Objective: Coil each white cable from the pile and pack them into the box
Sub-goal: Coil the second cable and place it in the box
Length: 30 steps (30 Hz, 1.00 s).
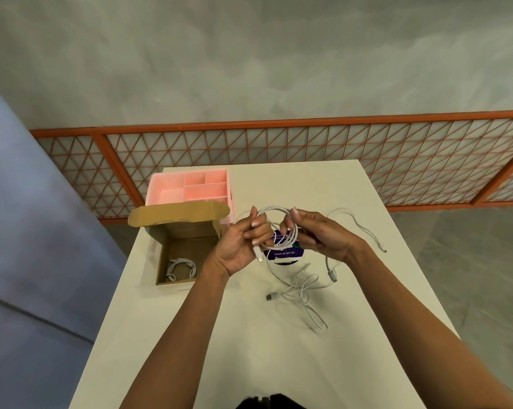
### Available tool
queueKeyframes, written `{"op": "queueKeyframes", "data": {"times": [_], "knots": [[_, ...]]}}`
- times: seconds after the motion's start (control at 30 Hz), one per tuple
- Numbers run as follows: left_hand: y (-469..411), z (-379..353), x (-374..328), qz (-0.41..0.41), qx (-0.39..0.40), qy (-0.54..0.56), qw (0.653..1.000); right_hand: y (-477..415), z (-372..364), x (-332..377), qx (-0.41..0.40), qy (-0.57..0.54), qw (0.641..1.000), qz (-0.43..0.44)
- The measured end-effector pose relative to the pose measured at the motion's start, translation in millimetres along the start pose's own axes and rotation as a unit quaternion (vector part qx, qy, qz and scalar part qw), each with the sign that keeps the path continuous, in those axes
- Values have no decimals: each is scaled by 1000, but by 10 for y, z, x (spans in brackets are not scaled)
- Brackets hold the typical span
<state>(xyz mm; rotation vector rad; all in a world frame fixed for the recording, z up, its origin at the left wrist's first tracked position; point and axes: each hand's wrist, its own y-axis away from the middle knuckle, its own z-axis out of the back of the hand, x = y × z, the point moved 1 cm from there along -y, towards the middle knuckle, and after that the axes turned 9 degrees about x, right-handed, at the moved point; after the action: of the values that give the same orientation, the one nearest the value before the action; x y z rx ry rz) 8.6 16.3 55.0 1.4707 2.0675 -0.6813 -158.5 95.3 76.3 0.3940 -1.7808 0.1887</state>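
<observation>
Together, the left hand and right hand are gripping one coiled white cable above the table, fingers curled round opposite sides of its several loops. One more coil is lying in the open cardboard box. Loose white cables are sprawling just beside the hands, too tangled to count.

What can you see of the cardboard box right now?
The cardboard box is plain brown board, rectangular, standing open at the left edge of the white table. Its lid flap is folded back at the far side, in front of the pink organizer. One coiled white cable lies on its floor, toward the near side.
</observation>
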Motion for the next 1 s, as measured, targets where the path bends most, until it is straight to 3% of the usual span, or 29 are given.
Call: {"op": "queueKeyframes", "data": {"times": [0.17, 0.47, 0.6, 0.7, 0.8, 0.9, 1.0], "knots": [[26, 24, 19, -9, -4, 41, 999, -18, 4, -96, 21, -54, 998, 14], [13, -70, 31, -27, -77, 16, 997, -105, -72, -44, -151, 30, 988, 10], [-19, -79, 105, -35, -93, 25, 995, -162, -103, -43, -196, 17, 980, -20], [3, -44, 105, -25, -76, 34, 996, -127, -89, 25, -198, 116, 973, -35], [26, -8, 141, 1, -50, 23, 998, -135, -61, 150, -253, 197, 947, 9], [34, -12, 239, 18, -32, 20, 999, -235, -60, 261, -305, 241, 921, 34], [41, -38, 256, 10, -19, 28, 999, -286, -74, 291, -316, 239, 918, 33]]}}
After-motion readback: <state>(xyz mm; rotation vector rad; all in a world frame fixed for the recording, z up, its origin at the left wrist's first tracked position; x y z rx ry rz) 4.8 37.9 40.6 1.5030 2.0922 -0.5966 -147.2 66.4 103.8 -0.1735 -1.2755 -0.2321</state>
